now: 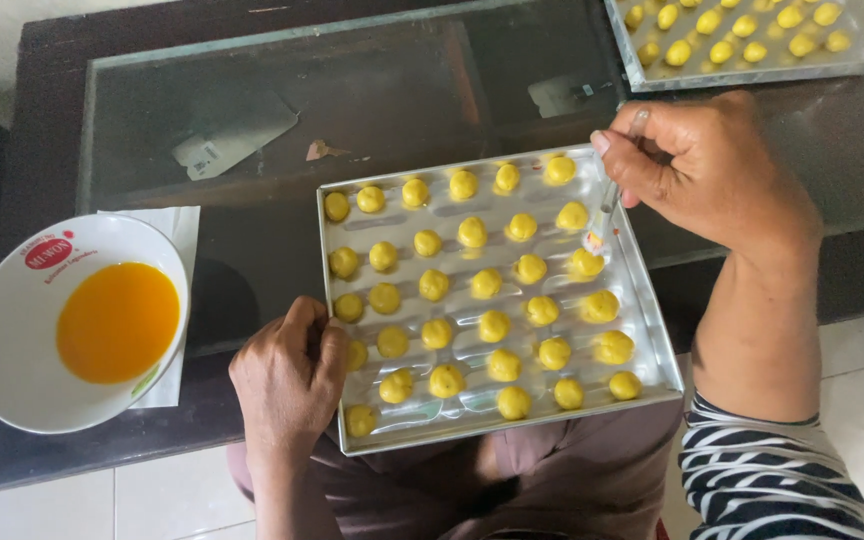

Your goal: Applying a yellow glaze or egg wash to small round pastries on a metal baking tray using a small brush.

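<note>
Fingers [624, 165] of my right hand [712, 170] pinch a thin brush [607, 205], tip on a dough ball [585, 263] at the tray's [652, 330] right side.
My left hand [290, 375] curls closed on the tray's near-left rim. I judge glazing partly done (gloss is hard to tell); egg wash remains in the bowl [12, 330], left. A second tray [752, 70] sits far right.

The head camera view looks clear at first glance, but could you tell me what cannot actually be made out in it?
- Head view: the left hand covers the near-left rim of the tray and part of a dough ball.
- The second tray is cut off by the top edge.
- The brush has its handle hidden in the right hand; its small tip is blurred.
- The bowl hides most of the napkin.
</note>
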